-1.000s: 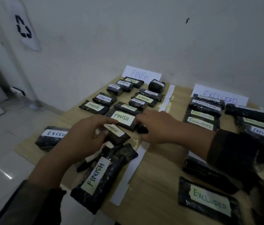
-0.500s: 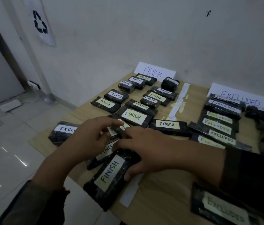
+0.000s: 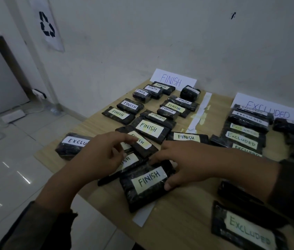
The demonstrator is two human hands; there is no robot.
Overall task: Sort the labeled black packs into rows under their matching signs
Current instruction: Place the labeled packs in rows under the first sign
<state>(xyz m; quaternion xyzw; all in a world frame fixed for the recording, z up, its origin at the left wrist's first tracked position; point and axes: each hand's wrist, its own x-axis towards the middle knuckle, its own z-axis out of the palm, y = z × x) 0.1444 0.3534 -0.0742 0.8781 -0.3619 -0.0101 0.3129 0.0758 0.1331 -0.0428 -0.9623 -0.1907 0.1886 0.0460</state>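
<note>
Black packs with FINISH labels lie in rows under the FINISH sign (image 3: 173, 80). EXCLUDED packs are stacked under the EXCLUDED sign (image 3: 267, 109). My left hand (image 3: 102, 156) pinches the corner of a small tilted FINISH pack (image 3: 142, 145), index finger on top and thumb at its near edge. That pack lies on another partly hidden pack (image 3: 130, 162). My right hand (image 3: 187, 163) grips the right end of a large FINISH pack (image 3: 148, 183), fingers over its far edge and thumb at its near side.
A lone EXCLUDED pack (image 3: 74, 143) lies at the wooden table's (image 3: 187, 213) left corner. Another EXCLUDED pack (image 3: 242, 230) lies near right, with a dark unlabeled pack (image 3: 232, 192) above it. A white paper strip (image 3: 200, 112) divides the two groups. The floor drops off to the left.
My right hand left a FINISH pack at the row's end and came back onto the large FINISH pack. That pack has turned more crosswise and slid right. My left hand stayed on the small pack.
</note>
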